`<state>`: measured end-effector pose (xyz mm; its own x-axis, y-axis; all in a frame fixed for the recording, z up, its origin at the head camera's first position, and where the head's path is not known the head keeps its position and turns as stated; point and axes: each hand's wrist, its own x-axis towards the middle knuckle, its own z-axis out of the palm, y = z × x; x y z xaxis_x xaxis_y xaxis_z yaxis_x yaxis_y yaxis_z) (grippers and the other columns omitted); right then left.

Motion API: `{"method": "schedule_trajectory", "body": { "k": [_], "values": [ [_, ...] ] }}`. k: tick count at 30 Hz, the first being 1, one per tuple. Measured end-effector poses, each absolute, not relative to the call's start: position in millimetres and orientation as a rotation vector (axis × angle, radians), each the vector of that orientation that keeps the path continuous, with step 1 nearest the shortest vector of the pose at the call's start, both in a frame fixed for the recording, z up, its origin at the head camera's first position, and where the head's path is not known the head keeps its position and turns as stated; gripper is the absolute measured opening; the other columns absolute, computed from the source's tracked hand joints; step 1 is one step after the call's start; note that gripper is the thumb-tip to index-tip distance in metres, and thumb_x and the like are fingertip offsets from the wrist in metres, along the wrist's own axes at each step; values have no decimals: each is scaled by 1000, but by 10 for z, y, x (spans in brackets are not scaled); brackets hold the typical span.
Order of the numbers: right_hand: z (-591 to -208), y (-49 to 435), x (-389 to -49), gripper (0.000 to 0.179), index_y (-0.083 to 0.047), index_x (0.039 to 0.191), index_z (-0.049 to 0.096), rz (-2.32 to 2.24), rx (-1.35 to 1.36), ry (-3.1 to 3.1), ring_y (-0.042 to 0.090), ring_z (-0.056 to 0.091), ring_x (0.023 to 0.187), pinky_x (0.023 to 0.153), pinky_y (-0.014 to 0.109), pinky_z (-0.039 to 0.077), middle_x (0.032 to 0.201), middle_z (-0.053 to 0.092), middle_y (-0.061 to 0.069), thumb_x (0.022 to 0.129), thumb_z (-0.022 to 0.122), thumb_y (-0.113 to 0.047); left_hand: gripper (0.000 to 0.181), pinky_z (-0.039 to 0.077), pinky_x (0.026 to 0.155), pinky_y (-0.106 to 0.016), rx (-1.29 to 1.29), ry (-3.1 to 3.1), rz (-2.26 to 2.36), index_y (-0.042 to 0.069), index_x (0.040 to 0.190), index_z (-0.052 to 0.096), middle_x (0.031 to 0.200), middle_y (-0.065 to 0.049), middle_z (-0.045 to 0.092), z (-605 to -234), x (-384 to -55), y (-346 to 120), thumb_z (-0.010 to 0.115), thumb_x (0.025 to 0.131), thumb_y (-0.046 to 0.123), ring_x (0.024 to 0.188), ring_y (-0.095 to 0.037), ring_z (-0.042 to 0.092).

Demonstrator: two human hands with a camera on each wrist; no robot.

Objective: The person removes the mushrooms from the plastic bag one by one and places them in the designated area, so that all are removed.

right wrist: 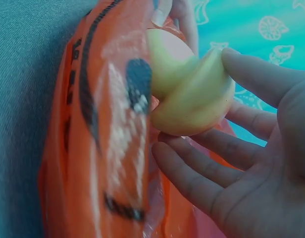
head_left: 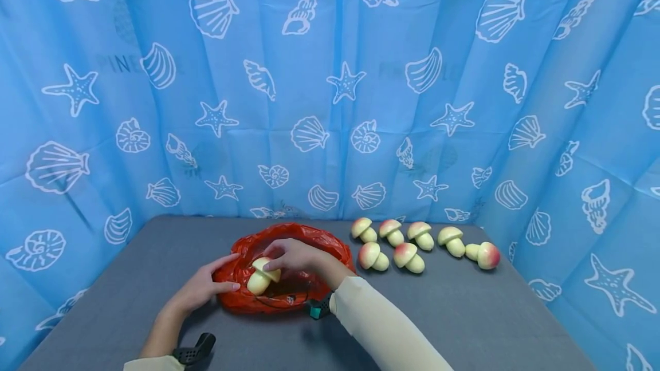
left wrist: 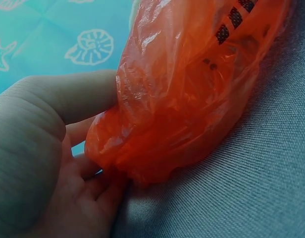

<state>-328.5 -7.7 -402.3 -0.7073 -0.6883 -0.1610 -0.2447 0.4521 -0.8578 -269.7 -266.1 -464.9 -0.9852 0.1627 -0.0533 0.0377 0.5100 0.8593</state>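
A red plastic bag (head_left: pixel 309 232) lies on the grey table with its mouth open. At its left side, my left hand (head_left: pixel 202 286) holds the bag's edge, thumb and fingers set apart around it; the left wrist view shows the fingers against the crinkled plastic (left wrist: pixel 177 114). My right hand (head_left: pixel 295 256) pinches a toy mushroom (head_left: pixel 259 283), cream-yellow with a rounded cap, over the bag's opening. In the right wrist view, thumb and fingers grip the mushroom's cap (right wrist: pixel 202 106), while its stem points toward the left hand. Whatever lies deeper in the bag is hidden.
Several more toy mushrooms with pink-tinged caps lie at the table's back right, among them one in the front row (head_left: pixel 409 257) and one at the far right (head_left: pixel 487 255). A blue curtain (head_left: pixel 330 159) with white seashell prints hangs behind the table (head_left: pixel 464 314) and along its sides.
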Motion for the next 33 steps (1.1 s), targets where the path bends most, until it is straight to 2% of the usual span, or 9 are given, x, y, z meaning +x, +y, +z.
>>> {"method": "schedule_trajectory", "body": {
  "k": [18,21,27,33],
  "values": [
    [-3756,397,-3304,32,-8,125,61,-1351,-802,2108,21,61,94,90,54,49,112,60,10,95,65,-16,79,32,101,-64,136,2594,1522,9,149,38,150,-29,30,-4647,-2688,-2631,74,83,34,133,-49,30],
    [-3713,474,-3316,33,-6,127,59,-1348,-821,2109,22,62,94,88,53,50,114,59,13,95,64,-15,78,32,101,-64,134,2585,1524,10,149,38,151,-29,29,-4642,-2680,-2624,74,84,35,132,-48,31],
    [-3606,615,-3348,34,-7,127,60,-1358,-809,2159,23,61,96,83,41,55,115,59,13,95,65,-18,78,32,101,-64,114,2580,1514,10,150,37,151,-29,29,-4638,-2664,-2614,73,85,36,132,-48,32],
    [-3541,813,-3372,36,-2,130,57,-1425,-787,2137,24,62,102,91,49,50,119,60,15,96,62,-14,79,34,101,-63,122,2594,1509,10,150,37,150,-29,30,-4640,-2666,-2616,73,85,36,131,-47,34]
  ]
}}
